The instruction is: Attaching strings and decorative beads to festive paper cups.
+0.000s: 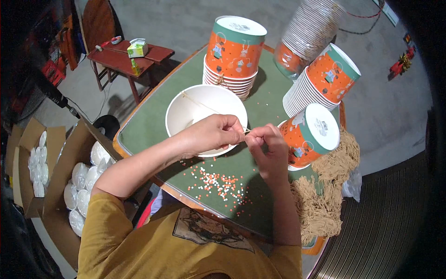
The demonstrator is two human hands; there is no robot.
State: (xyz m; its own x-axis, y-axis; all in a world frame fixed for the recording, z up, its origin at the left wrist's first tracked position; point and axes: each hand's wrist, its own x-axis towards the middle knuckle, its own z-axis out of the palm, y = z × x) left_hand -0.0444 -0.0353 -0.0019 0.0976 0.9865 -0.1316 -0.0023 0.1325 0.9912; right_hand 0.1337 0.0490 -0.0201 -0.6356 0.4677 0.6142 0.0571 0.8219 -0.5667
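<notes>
A white paper bucket (179, 109) stands on the green tabletop with its open mouth toward me. From its far-left rim a thin tan string (200, 102) runs across the mouth to my hands. My left hand (216, 131) is closed in a pinch over the bucket's near-right rim, with the string between thumb and forefinger. Just right of it, my right hand (269, 151) is closed too, pinching a short pale end of the string. The fingertips of both hands nearly meet. My left hand and forearm hide part of the bucket's near side.
Stacks of upturned orange paper buckets (237, 51) stand at the back and right. Bundles of tan string (320, 209) lie at the right edge. Orange and white paper dots (220, 186) litter the near tabletop. Open cardboard boxes (53, 204) stand left; a red bench (123, 58) stands behind.
</notes>
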